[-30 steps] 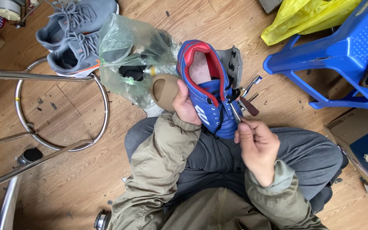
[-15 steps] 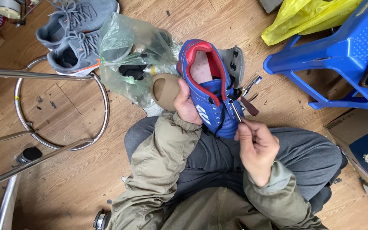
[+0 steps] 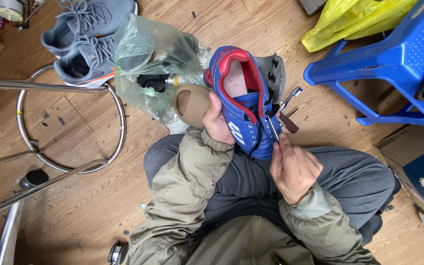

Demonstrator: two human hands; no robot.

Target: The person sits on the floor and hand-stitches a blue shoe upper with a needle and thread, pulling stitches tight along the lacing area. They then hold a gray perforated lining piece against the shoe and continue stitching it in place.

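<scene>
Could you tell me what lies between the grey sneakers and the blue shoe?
In the head view, a clear plastic bag lies between the grey sneakers and blue shoe.

A clear greenish plastic bag [image 3: 159, 64] lies crumpled on the floor beside the grey shoes [image 3: 85, 41]. A yellow plastic bag [image 3: 354, 20] sits top right — a brown cardboard box [image 3: 410, 157] stands at the right edge.

Right hand [image 3: 294, 169] slightly lower than 1 s ago, drawing thin tool [image 3: 273, 127] back along blue shoe [image 3: 244, 105].
</scene>
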